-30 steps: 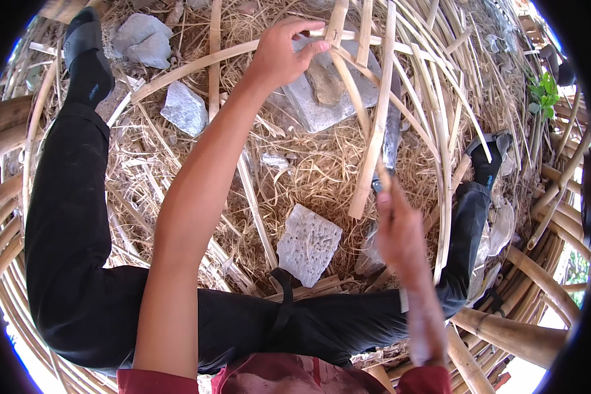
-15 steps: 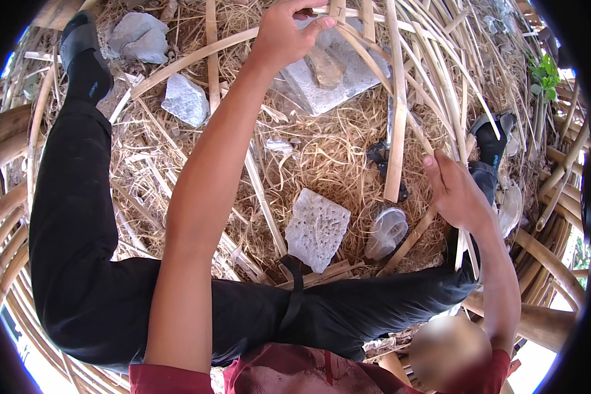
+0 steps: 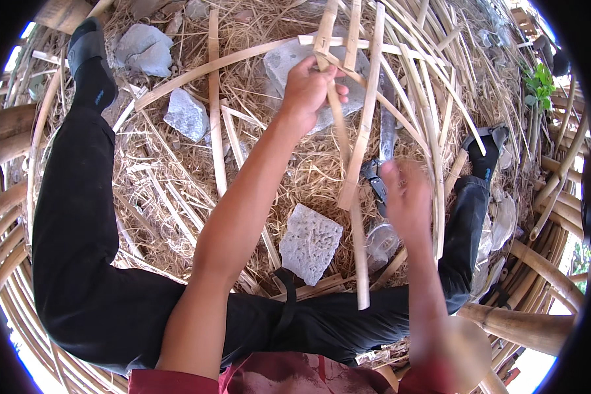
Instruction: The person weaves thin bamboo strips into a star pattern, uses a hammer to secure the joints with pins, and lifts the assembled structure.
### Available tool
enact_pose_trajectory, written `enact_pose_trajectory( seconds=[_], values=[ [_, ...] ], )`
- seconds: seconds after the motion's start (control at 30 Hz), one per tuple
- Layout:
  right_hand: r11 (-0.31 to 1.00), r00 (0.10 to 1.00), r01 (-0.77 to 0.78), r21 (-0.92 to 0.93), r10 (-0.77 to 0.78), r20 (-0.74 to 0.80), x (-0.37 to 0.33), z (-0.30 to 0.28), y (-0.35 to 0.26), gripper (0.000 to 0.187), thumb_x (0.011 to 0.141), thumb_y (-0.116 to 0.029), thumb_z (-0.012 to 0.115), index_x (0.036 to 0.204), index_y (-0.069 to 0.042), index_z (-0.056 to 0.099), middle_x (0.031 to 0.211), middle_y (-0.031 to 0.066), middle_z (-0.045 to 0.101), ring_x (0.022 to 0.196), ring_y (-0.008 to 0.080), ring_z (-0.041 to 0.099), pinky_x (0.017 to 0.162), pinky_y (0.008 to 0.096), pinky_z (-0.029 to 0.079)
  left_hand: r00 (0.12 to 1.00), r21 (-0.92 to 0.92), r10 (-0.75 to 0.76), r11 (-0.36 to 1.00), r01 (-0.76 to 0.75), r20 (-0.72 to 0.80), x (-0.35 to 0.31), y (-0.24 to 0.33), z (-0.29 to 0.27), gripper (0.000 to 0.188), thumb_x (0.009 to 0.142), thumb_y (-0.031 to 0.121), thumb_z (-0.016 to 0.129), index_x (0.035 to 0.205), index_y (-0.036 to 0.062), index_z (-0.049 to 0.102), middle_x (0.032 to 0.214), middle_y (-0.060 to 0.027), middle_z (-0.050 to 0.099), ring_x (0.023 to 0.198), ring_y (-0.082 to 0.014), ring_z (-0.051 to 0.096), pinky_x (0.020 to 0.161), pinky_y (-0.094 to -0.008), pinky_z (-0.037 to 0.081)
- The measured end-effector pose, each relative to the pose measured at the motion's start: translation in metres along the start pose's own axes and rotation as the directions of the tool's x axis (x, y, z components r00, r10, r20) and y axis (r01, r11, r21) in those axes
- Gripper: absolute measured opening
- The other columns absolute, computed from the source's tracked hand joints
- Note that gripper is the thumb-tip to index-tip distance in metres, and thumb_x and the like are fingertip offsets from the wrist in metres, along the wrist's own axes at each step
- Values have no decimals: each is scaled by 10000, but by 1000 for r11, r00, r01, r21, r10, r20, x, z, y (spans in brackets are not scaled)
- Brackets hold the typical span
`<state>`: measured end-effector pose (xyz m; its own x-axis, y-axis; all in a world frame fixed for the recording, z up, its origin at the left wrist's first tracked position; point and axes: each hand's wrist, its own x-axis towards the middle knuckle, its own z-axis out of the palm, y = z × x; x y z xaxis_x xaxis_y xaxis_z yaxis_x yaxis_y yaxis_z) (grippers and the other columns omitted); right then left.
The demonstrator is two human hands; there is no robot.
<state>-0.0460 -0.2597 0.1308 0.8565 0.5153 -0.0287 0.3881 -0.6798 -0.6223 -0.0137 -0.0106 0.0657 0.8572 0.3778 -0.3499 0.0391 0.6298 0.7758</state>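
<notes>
In my left hand (image 3: pixel 312 92), at upper centre, the fingers are closed round a bamboo strip (image 3: pixel 359 262). It hangs down past my hand toward my leg, with its lower end loose. Other bamboo strips (image 3: pixel 366 125) cross at my fingertips. My right hand (image 3: pixel 408 200) is right of centre, blurred by motion, so its fingers cannot be made out. Just left of it lies a dark knife-like tool with a long blade (image 3: pixel 387 121) and a black handle (image 3: pixel 374 180). A flat grey stone slab (image 3: pixel 279 65) lies beneath the left hand.
A pitted grey block (image 3: pixel 310 244) sits between my legs beside a clear plastic cup (image 3: pixel 381 243). Grey stones (image 3: pixel 186 115) lie at left. Straw and shavings cover the ground. A bundle of bamboo strips (image 3: pixel 433 98) spreads at right, and thick bamboo poles (image 3: pixel 525 328) stand at lower right.
My right hand has let go of the strip and moved left, near the black handle. My left hand has come down and closer, and the strip now hangs toward my leg.
</notes>
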Motion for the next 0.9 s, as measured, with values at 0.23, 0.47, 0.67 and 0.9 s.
enact_pose_trajectory(
  seconds=[0.23,0.47,0.67,0.9],
  values=[
    [821,984,-144,-553,60,-167,93,-12,50,804,825,-301,821,1455,-25,405,1448,303,457,1316,554,471,1062,609,431,994,-22,74,997,-76,-82,-3,20,24,140,1084,143,511,1124,20,564,937,-85,589,609,-117,492,512,-286,433],
    [821,971,-239,-519,195,-140,107,6,49,858,815,-18,768,1532,78,308,1416,331,503,1134,457,667,944,477,601,972,305,212,937,-173,-100,0,37,43,219,1096,173,491,1006,5,599,791,-45,559,599,-89,469,484,-254,378],
    [904,983,-126,-408,58,-174,111,-34,55,719,817,19,653,1493,83,417,1307,326,586,1035,453,690,926,494,563,865,702,481,567,-430,141,23,65,43,264,1086,217,521,1118,-5,661,793,-51,623,590,-88,511,489,-253,401],
    [941,971,-144,-307,75,-228,116,-60,52,675,830,-42,573,1490,52,466,1253,307,644,1180,450,621,1038,485,470,946,410,296,853,-324,130,4,106,42,326,1045,235,599,1246,-14,663,856,-91,674,571,-112,545,483,-272,437]
  ],
)
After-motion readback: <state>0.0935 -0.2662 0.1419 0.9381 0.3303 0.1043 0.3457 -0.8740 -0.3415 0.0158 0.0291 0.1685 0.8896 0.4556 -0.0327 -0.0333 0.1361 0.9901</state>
